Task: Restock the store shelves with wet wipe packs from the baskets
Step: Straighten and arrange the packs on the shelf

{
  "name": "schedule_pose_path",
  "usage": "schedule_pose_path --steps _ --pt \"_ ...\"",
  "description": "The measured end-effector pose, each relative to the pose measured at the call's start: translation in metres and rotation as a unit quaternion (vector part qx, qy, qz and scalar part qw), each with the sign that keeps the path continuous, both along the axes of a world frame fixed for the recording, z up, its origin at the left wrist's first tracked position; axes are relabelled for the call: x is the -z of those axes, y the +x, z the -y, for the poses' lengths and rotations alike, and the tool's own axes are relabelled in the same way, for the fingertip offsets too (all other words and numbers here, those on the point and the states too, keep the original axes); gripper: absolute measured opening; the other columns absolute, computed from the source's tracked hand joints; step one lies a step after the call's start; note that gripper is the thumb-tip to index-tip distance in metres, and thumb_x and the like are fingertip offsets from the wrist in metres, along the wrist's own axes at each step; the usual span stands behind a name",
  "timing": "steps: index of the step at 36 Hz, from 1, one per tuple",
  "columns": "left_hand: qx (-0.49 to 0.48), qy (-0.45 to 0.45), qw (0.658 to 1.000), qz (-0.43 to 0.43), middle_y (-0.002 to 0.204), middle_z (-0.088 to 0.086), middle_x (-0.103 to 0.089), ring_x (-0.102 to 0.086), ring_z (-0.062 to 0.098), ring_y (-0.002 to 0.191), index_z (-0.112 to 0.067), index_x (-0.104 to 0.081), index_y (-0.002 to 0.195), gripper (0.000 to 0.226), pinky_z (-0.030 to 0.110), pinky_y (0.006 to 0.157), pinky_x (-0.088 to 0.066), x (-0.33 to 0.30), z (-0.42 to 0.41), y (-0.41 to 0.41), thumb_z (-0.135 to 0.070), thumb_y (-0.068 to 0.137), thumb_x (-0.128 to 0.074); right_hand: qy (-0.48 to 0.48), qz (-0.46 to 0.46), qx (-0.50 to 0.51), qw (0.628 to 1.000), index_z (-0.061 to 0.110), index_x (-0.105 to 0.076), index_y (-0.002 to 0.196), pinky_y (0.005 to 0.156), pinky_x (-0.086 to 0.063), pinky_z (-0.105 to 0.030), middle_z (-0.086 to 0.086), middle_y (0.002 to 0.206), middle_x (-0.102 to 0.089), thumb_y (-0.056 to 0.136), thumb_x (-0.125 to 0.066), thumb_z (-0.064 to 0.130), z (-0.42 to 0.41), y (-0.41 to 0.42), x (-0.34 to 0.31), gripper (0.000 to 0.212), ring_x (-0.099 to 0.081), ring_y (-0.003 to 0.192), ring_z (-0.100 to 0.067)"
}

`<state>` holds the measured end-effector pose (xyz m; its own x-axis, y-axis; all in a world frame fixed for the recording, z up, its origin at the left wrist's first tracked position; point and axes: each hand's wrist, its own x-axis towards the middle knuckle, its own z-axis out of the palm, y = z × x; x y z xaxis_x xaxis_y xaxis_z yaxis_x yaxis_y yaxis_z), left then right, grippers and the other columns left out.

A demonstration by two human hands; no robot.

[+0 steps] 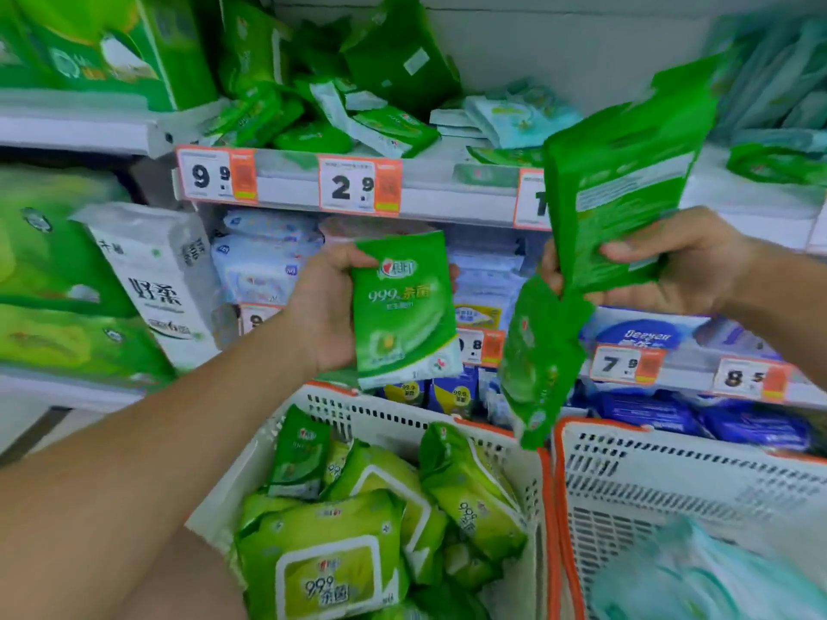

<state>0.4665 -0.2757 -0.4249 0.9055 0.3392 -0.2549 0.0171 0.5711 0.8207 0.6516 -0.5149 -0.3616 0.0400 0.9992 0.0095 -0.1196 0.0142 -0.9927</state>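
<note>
Below, two baskets [543, 463] crowd the shelf [447, 203] front — green packs [349, 140] heaped above.

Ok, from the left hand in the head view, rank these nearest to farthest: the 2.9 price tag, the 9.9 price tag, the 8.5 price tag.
Measured from the left hand, which holds a small green wipe pack:
1. The 2.9 price tag, on the shelf edge just above the hand.
2. The 9.9 price tag, same shelf edge, up and to the left.
3. The 8.5 price tag, lower shelf edge, far right.

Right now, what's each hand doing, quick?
Left hand: closed grip on a small green wipe pack.
Right hand: closed grip on a joined strip of green wipe packs.
</note>
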Motion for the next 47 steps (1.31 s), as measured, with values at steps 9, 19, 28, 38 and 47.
schedule_pose_path --steps 9,19,28,38,47 --pt "0.041 0.044 0.994 -0.086 0.098 0.013 -0.075 -0.072 0.025 0.081 -0.009 -0.066 0.121 0.038 0.041 0.077 -0.061 0.009 0.016 0.005 -0.036 0.097 -0.054 0.030 -0.237 -0.126 0.963 -0.020 -0.045 0.119 0.093 -0.042 -0.060 -0.038 0.111 -0.053 0.087 -0.055 -0.006 -0.017 -0.001 0.009 0.036 -0.051 0.104 -0.048" --pt "0.167 0.001 0.986 -0.021 0.101 0.010 -0.075 -0.072 0.022 0.085 -0.009 -0.071 0.113 0.041 0.035 0.084 -0.058 0.003 0.065 0.009 -0.037 0.087 -0.058 -0.019 -0.211 -0.029 0.977 0.002 -0.070 0.108 0.079 -0.057 -0.032 -0.010 0.097 -0.071 0.072 -0.080 0.024 -0.030 -0.004 0.036 0.043 -0.069 0.089 -0.023" --pt "-0.004 0.051 0.995 -0.081 0.084 0.011 -0.077 -0.074 0.021 0.069 -0.009 -0.070 0.097 0.031 0.037 0.062 -0.062 0.016 0.041 0.004 -0.032 0.101 -0.051 -0.095 -0.138 0.196 0.966 0.006 -0.060 0.126 0.072 -0.062 -0.043 -0.019 0.122 -0.069 0.084 -0.055 0.011 -0.024 0.010 0.046 0.043 -0.072 0.101 -0.034" --pt "-0.007 -0.009 0.985 -0.172 0.092 0.014 -0.076 -0.075 0.024 0.072 -0.007 -0.069 0.101 0.027 0.043 0.069 -0.060 0.045 0.038 -0.023 -0.029 0.100 -0.052 -0.154 -0.021 0.266 0.951 0.008 -0.070 0.102 0.073 -0.056 -0.030 -0.008 0.100 -0.076 0.079 -0.073 -0.011 -0.043 -0.052 0.108 0.030 -0.071 0.092 -0.024" --pt "-0.048 0.073 0.975 -0.204 0.080 0.009 -0.077 -0.074 0.019 0.064 -0.011 -0.067 0.099 0.023 0.035 0.054 -0.061 0.040 0.013 -0.042 -0.029 0.100 -0.053 -0.138 -0.073 0.250 0.956 -0.001 -0.067 0.115 0.095 -0.054 -0.039 -0.015 0.110 -0.074 0.082 -0.061 -0.017 -0.046 -0.045 0.097 0.037 -0.071 0.103 -0.029"
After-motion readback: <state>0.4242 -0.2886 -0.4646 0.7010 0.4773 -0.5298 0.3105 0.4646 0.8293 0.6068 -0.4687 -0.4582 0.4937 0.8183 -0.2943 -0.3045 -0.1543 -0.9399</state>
